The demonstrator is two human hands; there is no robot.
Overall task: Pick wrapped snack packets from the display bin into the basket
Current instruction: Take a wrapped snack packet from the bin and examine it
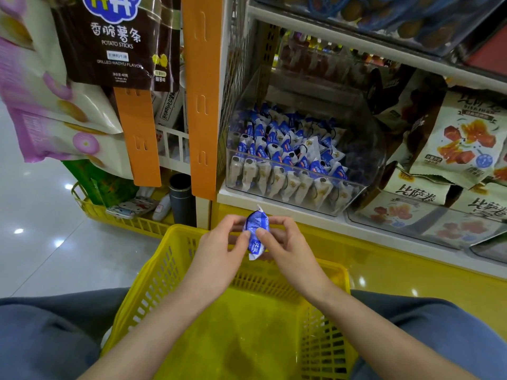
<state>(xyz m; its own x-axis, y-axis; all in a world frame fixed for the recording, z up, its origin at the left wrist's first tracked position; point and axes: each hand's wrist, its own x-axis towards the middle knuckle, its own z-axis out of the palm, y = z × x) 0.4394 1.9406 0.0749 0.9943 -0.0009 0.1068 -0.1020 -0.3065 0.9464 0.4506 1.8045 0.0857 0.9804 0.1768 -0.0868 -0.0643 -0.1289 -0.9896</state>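
A blue and white wrapped snack packet [255, 231] is pinched between my left hand [219, 248] and my right hand [285, 248], both thumbs on its front. The packet hangs over the far rim of the yellow plastic basket [153, 281], which sits between my knees and looks bare inside. Just beyond, on the white shelf, a clear display bin [365, 149] holds several more blue and white packets [285, 149].
Bags of snacks [463, 141] fill the shelf to the right of the bin. Orange hanging strips [201, 100] and potato stick bags [115, 42] hang at the left. A second yellow basket [115, 215] with small items and a dark cylinder [181, 198] stand on the floor behind.
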